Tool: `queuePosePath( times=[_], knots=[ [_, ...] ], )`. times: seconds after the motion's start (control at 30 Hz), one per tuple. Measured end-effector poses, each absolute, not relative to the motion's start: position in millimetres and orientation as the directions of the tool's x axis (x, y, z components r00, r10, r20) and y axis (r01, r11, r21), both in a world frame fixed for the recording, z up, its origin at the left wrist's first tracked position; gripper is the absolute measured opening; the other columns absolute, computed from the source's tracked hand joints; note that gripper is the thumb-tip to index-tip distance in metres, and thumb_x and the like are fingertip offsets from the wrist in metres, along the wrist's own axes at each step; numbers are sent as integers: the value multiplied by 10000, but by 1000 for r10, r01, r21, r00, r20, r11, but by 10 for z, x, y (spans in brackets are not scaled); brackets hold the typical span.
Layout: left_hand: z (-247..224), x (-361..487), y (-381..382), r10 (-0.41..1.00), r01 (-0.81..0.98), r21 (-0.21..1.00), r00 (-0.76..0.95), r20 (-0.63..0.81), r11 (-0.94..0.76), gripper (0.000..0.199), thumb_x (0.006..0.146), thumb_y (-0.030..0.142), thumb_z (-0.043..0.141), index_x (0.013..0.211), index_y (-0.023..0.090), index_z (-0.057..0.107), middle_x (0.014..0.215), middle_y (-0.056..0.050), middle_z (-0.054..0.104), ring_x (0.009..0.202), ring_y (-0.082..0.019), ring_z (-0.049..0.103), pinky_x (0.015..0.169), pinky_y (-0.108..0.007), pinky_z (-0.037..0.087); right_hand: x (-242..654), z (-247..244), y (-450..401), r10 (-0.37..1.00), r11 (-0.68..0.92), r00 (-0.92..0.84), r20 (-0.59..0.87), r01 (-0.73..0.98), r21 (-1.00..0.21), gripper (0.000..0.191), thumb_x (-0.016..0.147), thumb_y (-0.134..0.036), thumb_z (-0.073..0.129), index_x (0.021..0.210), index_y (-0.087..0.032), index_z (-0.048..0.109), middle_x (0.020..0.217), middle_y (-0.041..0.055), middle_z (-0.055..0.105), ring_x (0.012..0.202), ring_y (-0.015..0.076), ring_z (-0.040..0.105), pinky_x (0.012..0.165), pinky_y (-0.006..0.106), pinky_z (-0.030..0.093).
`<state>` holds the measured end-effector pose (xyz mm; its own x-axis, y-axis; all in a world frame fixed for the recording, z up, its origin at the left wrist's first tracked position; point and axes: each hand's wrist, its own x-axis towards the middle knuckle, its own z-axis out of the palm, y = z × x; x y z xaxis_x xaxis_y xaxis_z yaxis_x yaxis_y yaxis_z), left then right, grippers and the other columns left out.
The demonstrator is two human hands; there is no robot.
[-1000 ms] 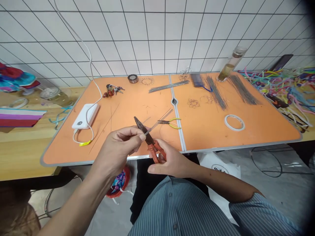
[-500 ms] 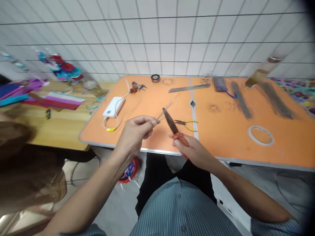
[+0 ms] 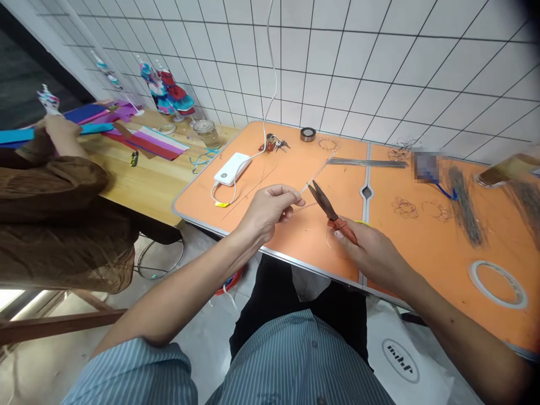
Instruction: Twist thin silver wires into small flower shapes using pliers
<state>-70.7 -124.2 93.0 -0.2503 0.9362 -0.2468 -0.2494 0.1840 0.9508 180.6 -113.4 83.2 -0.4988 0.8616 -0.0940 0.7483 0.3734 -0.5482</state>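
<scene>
Above the orange tabletop (image 3: 291, 169), our left hand (image 3: 270, 211) pinches thin wires (image 3: 319, 171) between thumb and fingers, their length slanting up and away from us. Our right hand (image 3: 373, 250) is closed around the red handles of the pliers (image 3: 327, 205); their dark metal tips stand slightly apart at the wires, though we cannot tell whether they touch them.

Below the table, a white bag (image 3: 426, 374) bears dark letters in an oval, seemingly "mihP", which we cannot read surely. The round mark on the smooth white power bank (image 3: 233, 169) is too small for us to read; a yellow tag (image 3: 222, 204) hangs on its cable.

Farther back lie metal keys (image 3: 280, 144), a dark tape roll (image 3: 307, 134) and a straight grey wire bundle (image 3: 367, 162) crossing the table's seam. To our right are a petal-shaped wire coil (image 3: 405, 207) and a flat white ring (image 3: 473, 274). At far left, a person in brown (image 3: 46, 214) holds a patterned piece.
</scene>
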Motion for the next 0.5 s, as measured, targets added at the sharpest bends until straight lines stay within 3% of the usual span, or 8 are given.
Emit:
queuePosePath(
  times=[0.23, 0.5],
  knots=[
    [866, -649, -1232, 942, -240, 946, -203, -268, 218, 99, 824, 160, 751, 731, 157, 716, 843, -81, 816, 496, -57, 510, 497, -225, 380, 1579, 848, -1026, 842, 389, -525, -120, 747, -539, 383, 1136, -429, 455, 1366, -276, 720, 1362, 67, 815, 1139, 305, 781, 825, 366, 523],
    [835, -642, -1187, 932, -220, 939, -195, -306, 263, 145, 852, 128, 764, 717, 155, 718, 806, -78, 808, 478, -53, 506, 492, -236, 344, 1468, 819, -942, 836, 421, -539, -102, 750, -510, 376, 1118, -393, 477, 1364, -242, 718, 1316, 95, 824, 1155, 334, 770, 855, 390, 523]
  ],
)
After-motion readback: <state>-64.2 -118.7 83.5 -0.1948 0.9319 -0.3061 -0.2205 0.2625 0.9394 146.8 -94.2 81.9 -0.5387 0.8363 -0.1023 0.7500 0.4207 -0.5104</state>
